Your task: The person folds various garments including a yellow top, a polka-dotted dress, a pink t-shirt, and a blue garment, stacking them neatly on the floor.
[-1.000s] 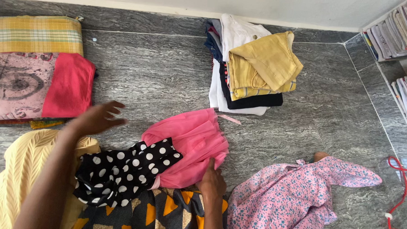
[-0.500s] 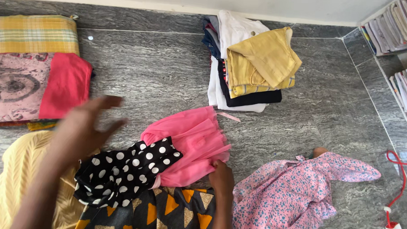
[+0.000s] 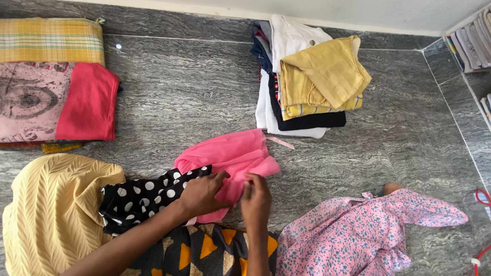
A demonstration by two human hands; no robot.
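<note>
A pink garment (image 3: pixel 231 156) lies on the grey stone floor (image 3: pixel 192 92) before you. Your left hand (image 3: pixel 202 195) and right hand (image 3: pixel 256 201) both pinch its near edge, fingers closed on fabric. A black polka-dot cloth (image 3: pixel 140 197) touches its left side; folded clothes (image 3: pixel 307 80) sit beyond.

I see a plain pink garment (image 3: pixel 228 154), a black cloth with white polka dots (image 3: pixel 145 197), and a grey marbled floor (image 3: pixel 192 92).

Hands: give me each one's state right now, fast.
Left hand: fingers curled, resting on the pink dress.
Right hand: grip closed, pinching the pink dress's edge.
</note>
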